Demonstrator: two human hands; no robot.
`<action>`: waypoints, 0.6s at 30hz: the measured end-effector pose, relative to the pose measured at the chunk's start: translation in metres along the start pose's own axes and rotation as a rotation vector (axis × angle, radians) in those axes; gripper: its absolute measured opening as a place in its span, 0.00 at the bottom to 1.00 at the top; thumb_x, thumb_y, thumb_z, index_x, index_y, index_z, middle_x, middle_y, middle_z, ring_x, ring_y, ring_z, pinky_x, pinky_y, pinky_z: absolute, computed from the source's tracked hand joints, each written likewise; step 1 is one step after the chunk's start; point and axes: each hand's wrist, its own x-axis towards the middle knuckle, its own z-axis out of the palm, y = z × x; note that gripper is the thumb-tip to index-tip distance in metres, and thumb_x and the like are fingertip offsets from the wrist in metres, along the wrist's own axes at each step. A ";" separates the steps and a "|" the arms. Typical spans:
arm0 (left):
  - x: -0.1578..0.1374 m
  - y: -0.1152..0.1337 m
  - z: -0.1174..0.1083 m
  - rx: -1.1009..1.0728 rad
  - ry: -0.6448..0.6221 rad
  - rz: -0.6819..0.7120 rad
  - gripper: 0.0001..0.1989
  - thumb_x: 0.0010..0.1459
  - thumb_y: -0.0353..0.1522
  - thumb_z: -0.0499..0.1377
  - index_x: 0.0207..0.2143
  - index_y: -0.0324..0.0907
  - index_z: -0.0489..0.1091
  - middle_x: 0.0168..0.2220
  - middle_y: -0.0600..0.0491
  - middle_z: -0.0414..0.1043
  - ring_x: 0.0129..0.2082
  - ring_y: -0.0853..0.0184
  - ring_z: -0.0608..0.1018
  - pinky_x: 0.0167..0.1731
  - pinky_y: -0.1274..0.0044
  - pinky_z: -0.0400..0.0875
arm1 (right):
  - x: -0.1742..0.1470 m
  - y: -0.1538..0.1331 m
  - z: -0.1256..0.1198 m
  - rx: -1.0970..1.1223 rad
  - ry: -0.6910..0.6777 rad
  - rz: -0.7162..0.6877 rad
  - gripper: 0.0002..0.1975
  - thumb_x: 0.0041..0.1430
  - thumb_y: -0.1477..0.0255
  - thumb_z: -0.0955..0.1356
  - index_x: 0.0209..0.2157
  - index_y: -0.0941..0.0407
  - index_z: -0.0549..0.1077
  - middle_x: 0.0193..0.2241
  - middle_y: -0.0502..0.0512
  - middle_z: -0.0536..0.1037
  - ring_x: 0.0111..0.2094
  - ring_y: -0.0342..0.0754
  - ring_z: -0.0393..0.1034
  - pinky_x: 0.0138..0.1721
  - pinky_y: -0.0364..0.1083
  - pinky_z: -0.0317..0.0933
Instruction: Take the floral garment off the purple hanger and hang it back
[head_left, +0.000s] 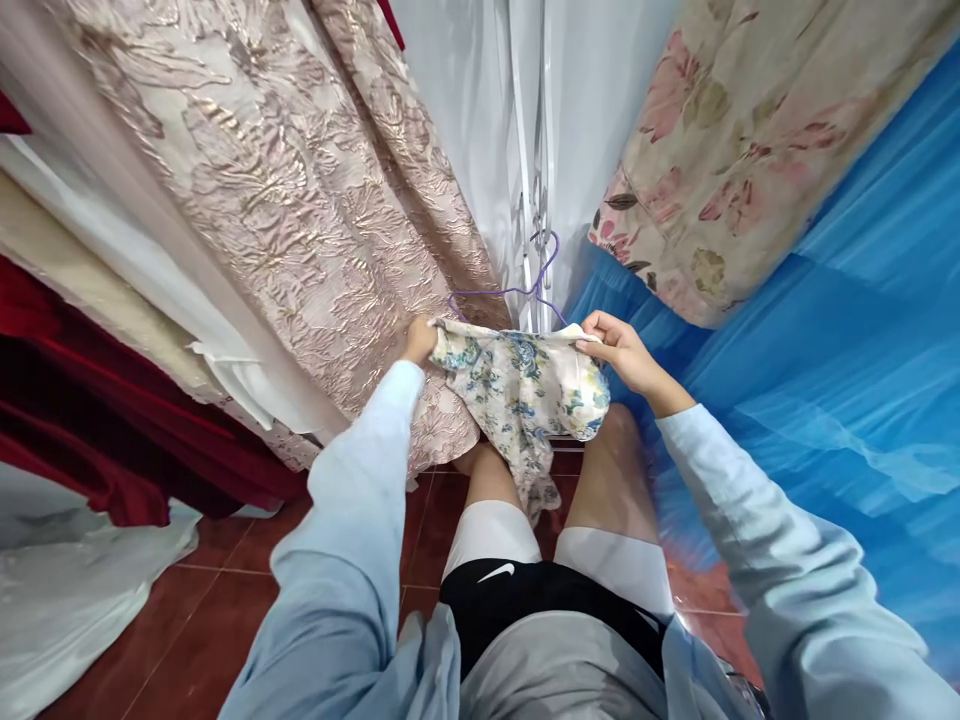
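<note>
A white garment with blue and yellow flowers (517, 385) hangs in front of my knees, stretched between my two hands. My left hand (420, 340) is closed on its upper left edge. At the upper right corner my right hand (619, 350) pinches the cloth between thumb and fingers. A purple wire hanger (536, 292) sits just above the garment's top edge, its hook by several white straps (541, 150). The hanger's lower part is hidden behind the cloth, so I cannot tell whether it is inside the garment.
Pink brocade dresses (300, 200) hang at the left, with dark red cloth (97, 400) farther out. White fabric (465, 80) hangs ahead. A floral gown (720, 180) and blue tulle (862, 350) fill the right. The floor has red tiles (217, 610).
</note>
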 end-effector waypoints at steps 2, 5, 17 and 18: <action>0.022 0.020 0.003 -0.004 0.066 0.001 0.03 0.52 0.24 0.56 0.29 0.40 0.67 0.36 0.45 0.76 0.43 0.58 0.75 0.51 0.69 0.67 | -0.001 0.000 0.002 0.010 -0.002 0.000 0.23 0.49 0.59 0.79 0.29 0.53 0.64 0.22 0.44 0.66 0.21 0.41 0.55 0.21 0.41 0.46; 0.040 0.048 0.012 -0.125 0.162 0.045 0.06 0.54 0.23 0.54 0.34 0.40 0.68 0.39 0.47 0.76 0.44 0.61 0.75 0.51 0.72 0.67 | -0.006 -0.002 0.002 0.062 0.037 -0.004 0.23 0.49 0.60 0.79 0.29 0.52 0.63 0.22 0.44 0.65 0.21 0.41 0.54 0.21 0.41 0.46; -0.009 0.087 0.035 -0.232 -0.274 0.324 0.10 0.56 0.27 0.56 0.40 0.37 0.73 0.38 0.49 0.77 0.41 0.63 0.76 0.47 0.74 0.70 | -0.006 0.017 -0.009 0.326 0.200 0.089 0.20 0.48 0.52 0.76 0.29 0.52 0.71 0.20 0.50 0.73 0.24 0.52 0.72 0.27 0.50 0.68; -0.014 0.085 0.035 -0.204 -0.283 0.351 0.09 0.58 0.28 0.55 0.39 0.37 0.74 0.39 0.48 0.78 0.41 0.62 0.76 0.48 0.73 0.70 | -0.006 0.019 -0.007 0.271 0.192 0.075 0.20 0.51 0.50 0.75 0.29 0.52 0.72 0.19 0.50 0.74 0.26 0.54 0.73 0.28 0.51 0.70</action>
